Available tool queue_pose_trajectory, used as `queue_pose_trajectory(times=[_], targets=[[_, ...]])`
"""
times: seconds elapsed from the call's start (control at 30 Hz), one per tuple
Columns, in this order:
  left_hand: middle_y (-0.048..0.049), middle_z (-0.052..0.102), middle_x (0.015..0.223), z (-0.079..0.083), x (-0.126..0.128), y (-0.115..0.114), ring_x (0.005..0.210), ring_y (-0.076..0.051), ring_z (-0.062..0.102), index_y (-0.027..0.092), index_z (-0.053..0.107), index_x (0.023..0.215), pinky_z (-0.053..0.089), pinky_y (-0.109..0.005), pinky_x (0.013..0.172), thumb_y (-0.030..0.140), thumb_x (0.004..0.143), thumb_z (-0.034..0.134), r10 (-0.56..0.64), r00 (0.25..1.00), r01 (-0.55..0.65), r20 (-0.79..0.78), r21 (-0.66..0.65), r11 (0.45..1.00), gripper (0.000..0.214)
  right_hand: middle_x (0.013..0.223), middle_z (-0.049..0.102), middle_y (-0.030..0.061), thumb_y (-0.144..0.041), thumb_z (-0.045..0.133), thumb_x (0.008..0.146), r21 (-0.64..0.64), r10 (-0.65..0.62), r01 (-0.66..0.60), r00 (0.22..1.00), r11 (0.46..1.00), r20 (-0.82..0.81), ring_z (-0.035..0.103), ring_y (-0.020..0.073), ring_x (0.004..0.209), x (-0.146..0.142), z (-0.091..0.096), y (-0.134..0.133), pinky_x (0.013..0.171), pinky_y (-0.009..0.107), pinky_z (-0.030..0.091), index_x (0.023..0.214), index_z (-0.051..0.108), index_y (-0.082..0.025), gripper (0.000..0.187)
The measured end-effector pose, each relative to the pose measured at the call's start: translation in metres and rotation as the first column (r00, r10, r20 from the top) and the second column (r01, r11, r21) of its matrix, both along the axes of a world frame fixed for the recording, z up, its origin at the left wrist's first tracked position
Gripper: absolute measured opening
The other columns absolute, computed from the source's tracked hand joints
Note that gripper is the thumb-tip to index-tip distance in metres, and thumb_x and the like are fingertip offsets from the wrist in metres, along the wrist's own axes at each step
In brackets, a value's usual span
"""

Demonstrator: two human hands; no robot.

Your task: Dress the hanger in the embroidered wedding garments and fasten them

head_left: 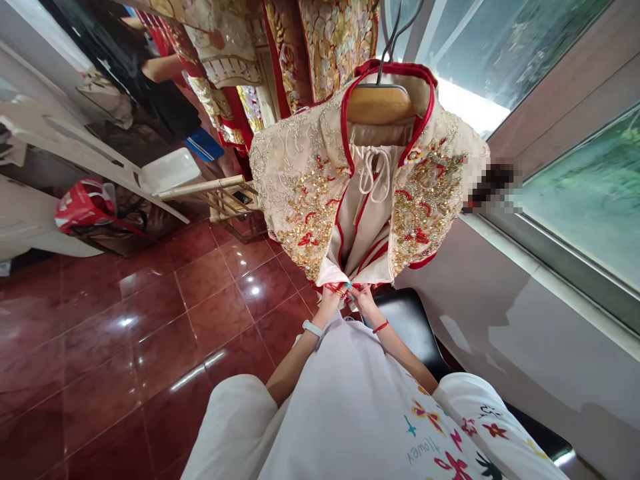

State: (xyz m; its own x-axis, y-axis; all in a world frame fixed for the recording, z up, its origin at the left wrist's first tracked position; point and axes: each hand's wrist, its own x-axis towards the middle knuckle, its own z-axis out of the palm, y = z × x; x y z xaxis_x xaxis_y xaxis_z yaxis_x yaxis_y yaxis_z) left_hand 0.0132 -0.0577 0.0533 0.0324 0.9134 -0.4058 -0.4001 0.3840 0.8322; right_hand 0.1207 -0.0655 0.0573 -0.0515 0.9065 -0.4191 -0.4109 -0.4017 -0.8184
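A cream jacket (pixel 300 193) with gold and red beading and red piping hangs in front of me on a wooden hanger (pixel 379 105). A cream drawstring (pixel 373 175) is tied in a bow inside its open collar. Low on the garment, my left hand (pixel 332 295) and my right hand (pixel 361 297) are close together, fingers closed on the two front edges near the hem. Turquoise nails show where the fingertips almost meet. Folds of cloth hide part of the fingers.
More gold and red garments (pixel 340 47) hang behind the jacket. A black chair (pixel 407 327) stands close on the right, by the wall and window (pixel 585 193). On the left are a bamboo rack (pixel 227 200), a red bag (pixel 85 205) and a person in black (pixel 165 100).
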Motion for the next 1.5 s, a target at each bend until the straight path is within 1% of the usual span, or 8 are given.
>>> queue_pose_trajectory(times=[0.3,0.5,0.77,0.93,1.03,1.17,1.37,1.5], targets=[[-0.0008,0.071,0.079,0.022,0.011,0.003,0.07,-0.014,0.065,0.018,0.064,0.082,0.052,-0.027,0.068,0.043,0.059,0.09,0.107,0.985,-0.107,0.134,-0.011,0.994,0.044,0.078,0.07,0.0003,-0.049,0.093,0.059,-0.006,-0.042,0.042,0.987,0.999,-0.155,0.063,0.0147,0.072,0.015,0.021,-0.008,0.07,0.03,0.059,0.079,0.072,-0.022,0.04],[0.0016,0.065,0.065,0.04,0.004,0.002,0.055,-0.009,0.057,0.016,0.064,0.073,0.048,-0.024,0.057,0.042,0.058,0.092,0.07,0.99,-0.065,0.12,-0.043,0.997,0.041,0.065,0.067,-0.001,-0.044,0.096,0.057,-0.07,-0.04,0.024,0.971,0.997,-0.237,0.062,0.0112,0.062,0.012,0.031,-0.008,0.062,0.022,0.06,0.071,0.073,-0.019,0.037],[0.0015,0.068,0.071,0.046,0.008,-0.004,0.061,-0.01,0.061,0.016,0.064,0.076,0.05,-0.025,0.064,0.032,0.058,0.091,0.135,0.985,-0.133,0.109,-0.024,0.991,0.036,0.063,0.067,-0.0039,-0.016,0.085,0.076,-0.345,-0.207,0.062,0.892,0.937,-0.402,0.062,0.0077,0.055,0.011,0.022,-0.015,0.06,0.018,0.061,0.073,0.066,-0.02,0.02],[0.0028,0.067,0.072,0.043,0.011,-0.008,0.062,-0.01,0.06,0.017,0.064,0.078,0.049,-0.025,0.066,0.03,0.057,0.09,0.163,0.98,-0.158,0.114,-0.049,0.986,0.036,0.068,0.07,-0.0028,-0.013,0.076,0.085,-0.498,-0.251,-0.044,0.824,0.866,-0.509,0.066,0.0082,0.06,0.011,0.023,-0.026,0.059,0.018,0.059,0.077,0.065,-0.02,0.014],[0.0037,0.066,0.07,0.041,0.011,-0.007,0.06,-0.009,0.059,0.018,0.063,0.077,0.048,-0.024,0.064,0.032,0.056,0.092,0.16,0.98,-0.154,0.121,-0.057,0.986,0.039,0.073,0.072,-0.0004,-0.03,0.081,0.082,-0.473,-0.16,-0.072,0.888,0.878,-0.432,0.062,0.0094,0.055,0.012,0.027,-0.031,0.05,0.02,0.054,0.079,0.067,-0.02,0.017],[0.0019,0.067,0.071,0.043,0.011,-0.006,0.064,-0.011,0.061,0.017,0.061,0.071,0.05,-0.026,0.067,0.036,0.056,0.092,0.137,0.98,-0.133,0.143,-0.037,0.99,0.039,0.067,0.067,0.0018,-0.056,0.085,0.072,-0.367,-0.034,-0.02,0.989,0.93,-0.142,0.054,0.0099,0.05,0.014,0.031,-0.032,0.042,0.022,0.045,0.078,0.069,-0.019,0.04],[0.003,0.064,0.066,0.051,0.008,-0.007,0.061,-0.011,0.059,0.017,0.062,0.07,0.05,-0.026,0.064,0.035,0.053,0.094,0.117,0.981,-0.112,0.154,-0.04,0.993,0.04,0.064,0.065,0.003,-0.07,0.082,0.061,-0.076,0.008,0.006,0.983,0.997,0.182,0.048,0.011,0.049,0.015,0.035,-0.027,0.043,0.026,0.041,0.067,0.068,-0.019,0.053],[0.0015,0.068,0.071,0.05,0.007,-0.009,0.067,-0.013,0.064,0.017,0.065,0.075,0.051,-0.028,0.07,0.032,0.052,0.094,0.136,0.973,-0.126,0.188,-0.064,0.99,0.039,0.057,0.059,-0.0003,-0.071,0.084,0.057,-0.073,-0.045,0.063,0.975,0.995,0.217,0.044,0.0098,0.046,0.011,0.036,-0.027,0.041,0.026,0.035,0.063,0.065,-0.019,0.055]])
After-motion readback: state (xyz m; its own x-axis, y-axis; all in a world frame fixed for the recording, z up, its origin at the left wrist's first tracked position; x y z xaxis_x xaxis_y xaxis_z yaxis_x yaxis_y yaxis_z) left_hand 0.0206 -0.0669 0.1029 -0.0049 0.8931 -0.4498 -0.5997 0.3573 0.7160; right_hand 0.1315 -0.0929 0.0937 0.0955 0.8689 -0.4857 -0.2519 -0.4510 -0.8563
